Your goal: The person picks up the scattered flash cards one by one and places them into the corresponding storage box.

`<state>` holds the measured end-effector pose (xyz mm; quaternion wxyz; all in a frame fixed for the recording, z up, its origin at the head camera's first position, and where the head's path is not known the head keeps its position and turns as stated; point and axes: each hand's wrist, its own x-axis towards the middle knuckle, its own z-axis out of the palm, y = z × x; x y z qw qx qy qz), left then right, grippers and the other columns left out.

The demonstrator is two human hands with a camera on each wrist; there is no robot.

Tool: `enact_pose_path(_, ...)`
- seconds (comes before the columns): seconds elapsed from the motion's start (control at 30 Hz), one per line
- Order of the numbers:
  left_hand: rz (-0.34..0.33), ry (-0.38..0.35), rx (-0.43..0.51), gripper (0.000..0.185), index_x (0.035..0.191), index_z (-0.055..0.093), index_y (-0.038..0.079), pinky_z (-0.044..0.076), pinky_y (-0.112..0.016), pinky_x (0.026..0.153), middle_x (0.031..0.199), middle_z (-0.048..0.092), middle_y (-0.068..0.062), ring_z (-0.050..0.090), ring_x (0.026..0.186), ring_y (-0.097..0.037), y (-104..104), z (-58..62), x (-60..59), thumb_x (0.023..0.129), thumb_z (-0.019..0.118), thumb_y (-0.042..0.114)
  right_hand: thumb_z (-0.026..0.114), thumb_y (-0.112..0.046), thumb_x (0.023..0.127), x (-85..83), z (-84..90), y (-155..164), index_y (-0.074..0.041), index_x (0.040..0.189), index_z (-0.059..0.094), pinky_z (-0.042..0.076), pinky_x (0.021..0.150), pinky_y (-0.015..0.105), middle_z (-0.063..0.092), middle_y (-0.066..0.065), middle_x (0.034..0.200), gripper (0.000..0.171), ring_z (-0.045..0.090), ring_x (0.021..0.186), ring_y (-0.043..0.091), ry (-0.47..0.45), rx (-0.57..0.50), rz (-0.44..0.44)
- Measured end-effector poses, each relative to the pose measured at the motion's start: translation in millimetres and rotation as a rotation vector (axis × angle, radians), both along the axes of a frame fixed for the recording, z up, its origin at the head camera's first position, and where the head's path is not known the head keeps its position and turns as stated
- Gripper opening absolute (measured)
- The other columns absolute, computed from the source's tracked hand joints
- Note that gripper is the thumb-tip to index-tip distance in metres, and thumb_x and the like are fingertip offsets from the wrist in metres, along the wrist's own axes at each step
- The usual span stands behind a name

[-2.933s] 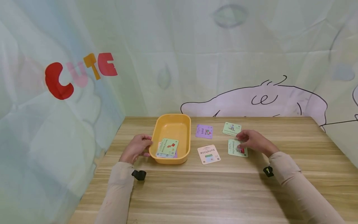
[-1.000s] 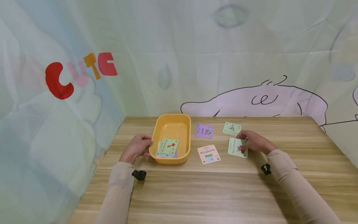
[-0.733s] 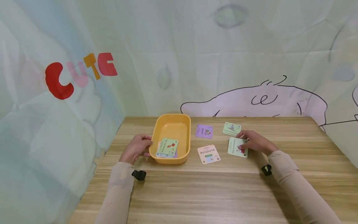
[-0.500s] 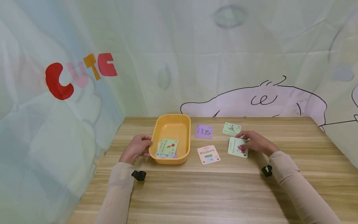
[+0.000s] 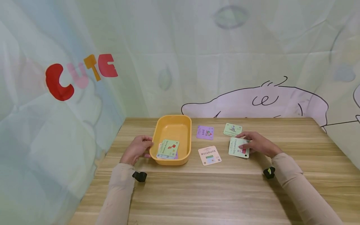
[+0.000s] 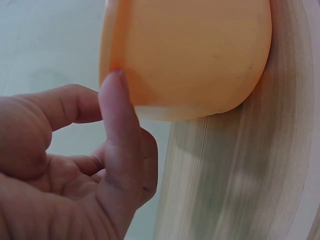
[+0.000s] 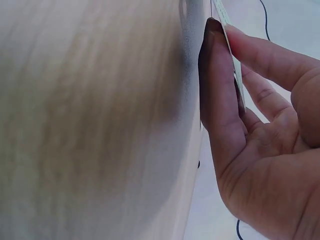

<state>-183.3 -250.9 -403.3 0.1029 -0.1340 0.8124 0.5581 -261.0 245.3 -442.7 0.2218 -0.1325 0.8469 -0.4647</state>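
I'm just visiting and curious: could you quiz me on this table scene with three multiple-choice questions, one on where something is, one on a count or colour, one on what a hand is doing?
1. Where does the purple card lie?
A. inside the tray
B. on the table, right of the tray
C. under the left hand

2. How many cards lie on the table outside the orange tray?
A. two
B. four
C. six

3. What is the right hand doing?
A. pinching the green card
B. resting flat on bare wood
C. holding the tray

Answers:
1 B, it lies on the wood just beyond the tray's right wall.
2 B, purple, "sunshine" and two green ones.
3 A, the right wrist view shows thumb and fingers in a grip on the card's edge.
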Motion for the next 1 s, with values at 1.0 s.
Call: enact_pose_path(1.0, 0.006, -0.01, -0.01, 0.028, 0.129, 0.053, -0.001, 0.063, -0.033, 0.066, 0.117, 0.058, -0.017, 0.061, 0.091, -0.023, -0.1, -0.5, -1.1, 0.105, 0.053, 0.014, 0.074, -0.011, 0.092, 6.2, 4.6, -2.9, -0.007, 0.141, 0.056, 0.061, 0.079, 0.036, 0.051, 0.028, 0.138, 0.053, 0.064, 0.098, 0.025, 0.063, -0.047, -0.057)
